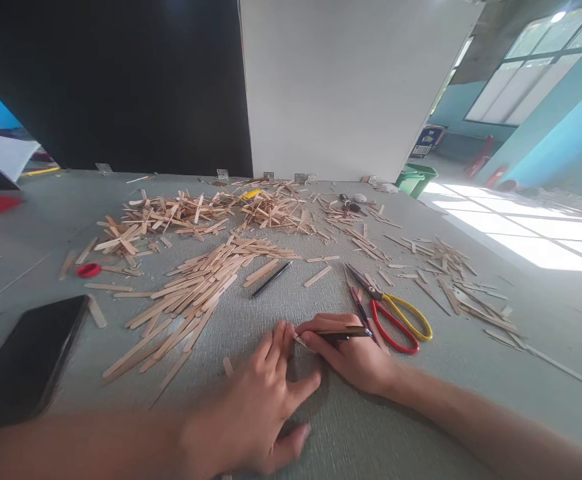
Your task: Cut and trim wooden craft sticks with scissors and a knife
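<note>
My right hand [353,353] is closed around a dark pen [343,333], its point down at the table. Near that point lies a small pale piece of wooden stick [299,340], partly hidden by my fingers. My left hand [265,393] rests with its fingers stretched out, the fingertips at the left end of this piece. Whether they press on it I cannot tell. Scissors [391,310] with one red and one yellow handle lie beyond my right hand, beside a slim dark red tool [359,303]. A black pen [271,279] lies farther forward.
Many wooden craft sticks [191,283] fan out left of centre, with heaps of sticks [271,210] behind. More stick pieces [451,257] scatter at right. A black phone [31,357] and a red ring [89,270] lie left. An upright panel [351,87] closes off the table's back.
</note>
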A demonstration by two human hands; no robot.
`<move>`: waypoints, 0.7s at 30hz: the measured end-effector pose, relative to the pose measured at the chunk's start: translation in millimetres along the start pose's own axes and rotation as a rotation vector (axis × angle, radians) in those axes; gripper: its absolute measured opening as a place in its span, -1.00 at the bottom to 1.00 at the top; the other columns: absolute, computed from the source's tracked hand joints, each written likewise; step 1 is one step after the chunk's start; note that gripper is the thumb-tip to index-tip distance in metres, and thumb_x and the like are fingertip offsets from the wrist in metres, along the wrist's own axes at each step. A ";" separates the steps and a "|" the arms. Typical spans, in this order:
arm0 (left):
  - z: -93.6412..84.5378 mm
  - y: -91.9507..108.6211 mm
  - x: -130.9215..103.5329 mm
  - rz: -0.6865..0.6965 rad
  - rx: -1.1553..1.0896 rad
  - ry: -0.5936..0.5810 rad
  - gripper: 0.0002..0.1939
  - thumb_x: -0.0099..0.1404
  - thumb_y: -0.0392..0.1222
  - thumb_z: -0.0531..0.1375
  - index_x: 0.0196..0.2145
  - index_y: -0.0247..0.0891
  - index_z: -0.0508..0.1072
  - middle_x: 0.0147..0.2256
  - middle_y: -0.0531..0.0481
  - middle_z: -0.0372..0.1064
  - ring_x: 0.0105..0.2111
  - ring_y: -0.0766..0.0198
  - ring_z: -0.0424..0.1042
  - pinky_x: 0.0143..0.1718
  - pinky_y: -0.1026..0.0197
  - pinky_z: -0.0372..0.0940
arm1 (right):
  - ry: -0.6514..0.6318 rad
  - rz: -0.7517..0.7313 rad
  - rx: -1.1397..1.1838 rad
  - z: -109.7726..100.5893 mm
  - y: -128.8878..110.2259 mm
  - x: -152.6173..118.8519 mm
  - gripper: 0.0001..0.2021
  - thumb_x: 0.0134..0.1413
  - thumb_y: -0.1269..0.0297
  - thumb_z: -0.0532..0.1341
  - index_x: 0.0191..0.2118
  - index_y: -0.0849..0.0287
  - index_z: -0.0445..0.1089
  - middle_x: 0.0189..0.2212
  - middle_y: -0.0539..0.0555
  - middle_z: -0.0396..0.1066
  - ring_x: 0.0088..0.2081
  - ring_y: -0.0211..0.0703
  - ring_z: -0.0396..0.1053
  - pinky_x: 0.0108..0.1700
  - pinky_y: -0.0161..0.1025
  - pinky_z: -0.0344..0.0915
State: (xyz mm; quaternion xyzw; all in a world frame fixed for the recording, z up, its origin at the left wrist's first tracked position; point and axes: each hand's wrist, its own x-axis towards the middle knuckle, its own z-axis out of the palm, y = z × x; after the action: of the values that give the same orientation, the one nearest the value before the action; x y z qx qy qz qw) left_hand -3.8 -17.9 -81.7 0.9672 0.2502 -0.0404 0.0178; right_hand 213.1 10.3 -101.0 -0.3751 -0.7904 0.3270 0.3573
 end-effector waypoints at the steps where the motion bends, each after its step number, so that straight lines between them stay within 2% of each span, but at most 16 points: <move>1: -0.6 -0.1 0.3 0.001 0.003 -0.003 -0.32 0.50 0.18 0.03 0.36 -0.32 0.32 0.27 -0.68 0.25 0.31 -0.60 0.15 0.20 -0.47 0.21 | -0.002 -0.002 -0.002 0.1 0.0 -0.2 -0.80 0.44 0.36 0.20 -0.09 0.18 0.61 -0.25 0.07 0.62 -0.26 -0.18 0.54 -0.15 -0.27 0.42; 7: -2.0 -0.8 1.5 -0.003 0.001 -0.031 -0.33 0.50 0.19 0.02 0.34 -0.33 0.36 0.26 -0.67 0.27 0.30 -0.60 0.16 0.20 -0.48 0.22 | 0.014 0.001 0.001 0.6 -0.7 -0.1 -0.81 0.43 0.37 0.21 -0.11 0.16 0.61 -0.25 0.06 0.63 -0.25 -0.17 0.55 -0.14 -0.26 0.42; 21: 0.6 -1.2 0.3 0.001 -0.003 0.013 -0.33 0.50 0.19 0.02 0.35 -0.32 0.34 0.26 -0.72 0.25 0.30 -0.63 0.14 0.18 -0.48 0.24 | 0.016 -0.003 -0.004 0.0 0.4 -0.1 -0.81 0.44 0.37 0.21 -0.11 0.19 0.62 -0.26 0.07 0.62 -0.26 -0.19 0.54 -0.16 -0.29 0.42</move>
State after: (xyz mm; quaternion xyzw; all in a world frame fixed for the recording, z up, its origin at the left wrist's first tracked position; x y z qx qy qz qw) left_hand -4.2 -16.7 -82.3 0.9675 0.2498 -0.0335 0.0178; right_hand 213.3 10.5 -101.4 -0.3771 -0.7887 0.3220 0.3633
